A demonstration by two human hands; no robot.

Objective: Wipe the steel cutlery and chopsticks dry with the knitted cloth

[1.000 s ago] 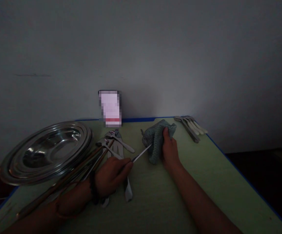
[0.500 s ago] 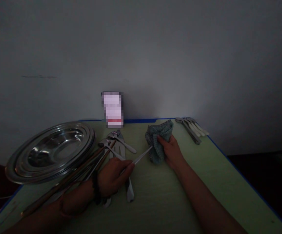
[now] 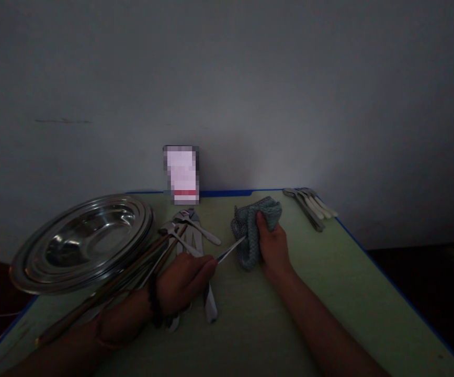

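Observation:
My left hand [image 3: 190,280] is closed around a slim metal piece of cutlery [image 3: 230,250]; its far end goes into the cloth, so its kind is hidden. A grey-green checked cloth [image 3: 252,230] is bunched in my right hand [image 3: 274,248], thumb pressed on top, around that end. Beneath and beside my left hand lies a loose pile of cutlery, with a spoon [image 3: 201,230] on top and a flat metal handle [image 3: 210,306] sticking out in front. Long brown chopsticks [image 3: 93,301] run from the pile toward the front left, partly under my forearm.
Stacked wide steel plates [image 3: 26,267] stand at the table's left. A lit phone [image 3: 182,175] leans on the wall [image 3: 250,94] at the back. Several spoons and forks [image 3: 309,207] lie lined up at the back right edge. The pale green table [image 3: 290,335] has blue edging.
My right hand has turned slightly, its thumb now higher on the cloth, and the cloth has shifted a little and been refolded. The cutlery piece in my left hand has rolled slightly.

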